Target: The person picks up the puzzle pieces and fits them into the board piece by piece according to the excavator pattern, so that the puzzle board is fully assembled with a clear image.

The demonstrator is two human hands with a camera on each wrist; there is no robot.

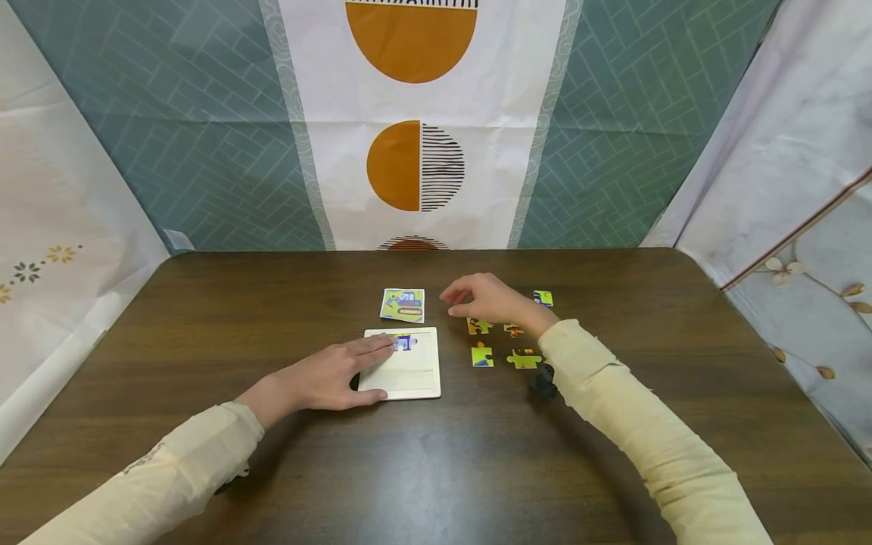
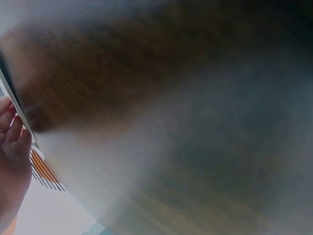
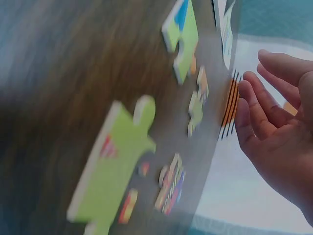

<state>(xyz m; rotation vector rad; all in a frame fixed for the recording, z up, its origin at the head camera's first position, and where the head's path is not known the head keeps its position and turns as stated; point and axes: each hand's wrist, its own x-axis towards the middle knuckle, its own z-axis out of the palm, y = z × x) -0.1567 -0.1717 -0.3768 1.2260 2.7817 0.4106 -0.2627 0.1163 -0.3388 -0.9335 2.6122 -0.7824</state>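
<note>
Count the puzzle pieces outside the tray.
5 visible: near left piece, near right piece, middle left piece, middle right piece, far piece. The right arm may hide more.

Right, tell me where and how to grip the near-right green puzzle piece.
Probably best to pinch the green piece from above with the right hand, between its straight near edge and far edge. It lies flat on the table; that straight edge should give a steadier hold than the knobbed left end.
</note>
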